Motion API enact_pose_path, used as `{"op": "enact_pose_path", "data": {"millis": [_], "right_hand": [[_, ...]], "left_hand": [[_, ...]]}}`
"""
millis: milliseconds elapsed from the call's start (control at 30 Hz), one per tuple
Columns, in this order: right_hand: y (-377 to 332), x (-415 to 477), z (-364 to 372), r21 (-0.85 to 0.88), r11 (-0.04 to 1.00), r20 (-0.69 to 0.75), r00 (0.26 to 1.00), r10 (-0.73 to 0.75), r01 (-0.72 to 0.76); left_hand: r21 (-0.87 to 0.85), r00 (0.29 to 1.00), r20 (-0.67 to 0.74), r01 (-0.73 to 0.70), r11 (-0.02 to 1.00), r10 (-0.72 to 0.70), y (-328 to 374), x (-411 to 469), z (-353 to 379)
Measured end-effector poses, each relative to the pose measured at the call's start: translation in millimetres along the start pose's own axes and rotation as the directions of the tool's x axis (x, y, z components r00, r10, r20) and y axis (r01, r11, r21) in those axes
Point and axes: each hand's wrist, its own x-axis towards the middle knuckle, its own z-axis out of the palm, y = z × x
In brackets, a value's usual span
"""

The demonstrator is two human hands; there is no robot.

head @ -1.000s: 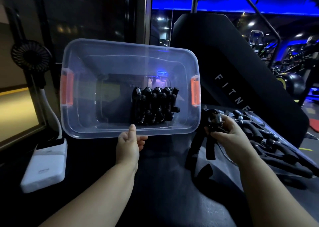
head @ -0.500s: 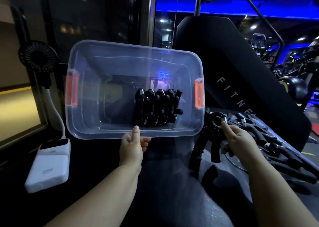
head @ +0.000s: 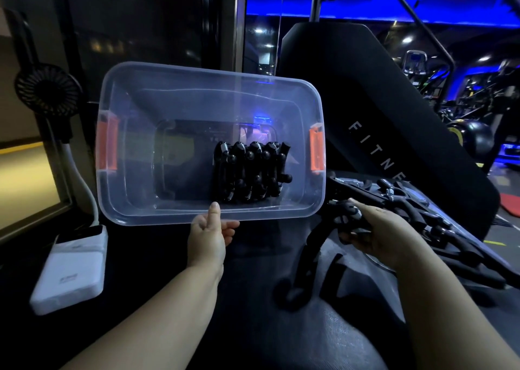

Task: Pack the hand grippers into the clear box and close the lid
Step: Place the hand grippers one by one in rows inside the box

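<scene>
Our left hand is still pinching the clear box by its near rim, packed grippers lying inside. Our right hand is now turning palm-down, clutching the next hand gripper just beside the box, so it is probably going in next.

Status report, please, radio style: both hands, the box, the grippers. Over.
Left hand pinches near rim of clear box, tipped up. Right hand grips one hand gripper. Row of grippers packed inside; loose grippers lie right. Nothing blocking.
</scene>
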Motion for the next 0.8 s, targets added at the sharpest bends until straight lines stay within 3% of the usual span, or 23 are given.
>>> {"op": "enact_pose_path", "data": {"millis": [300, 633, 800], "right_hand": [[5.2, 8.0, -10.6, -0.118, 0.993, 0.130, 0.991, 0.045, -0.030], [4.7, 6.7, -4.2, -0.093, 0.996, 0.081, 0.996, 0.024, -0.016], [11.0, 6.1, 7.2, -0.437, 0.899, 0.066, 0.997, 0.042, -0.009]], "left_hand": [[-0.009, 1.000, -0.001, 0.003, 1.000, -0.003, -0.3, 0.2, -0.3], [-0.012, 1.000, 0.003, 0.009, 1.000, -0.009, 0.4, -1.1, 0.3], [-0.012, 1.000, -0.001, 0.004, 1.000, -0.004, 0.3, -0.9, -0.1]]}}
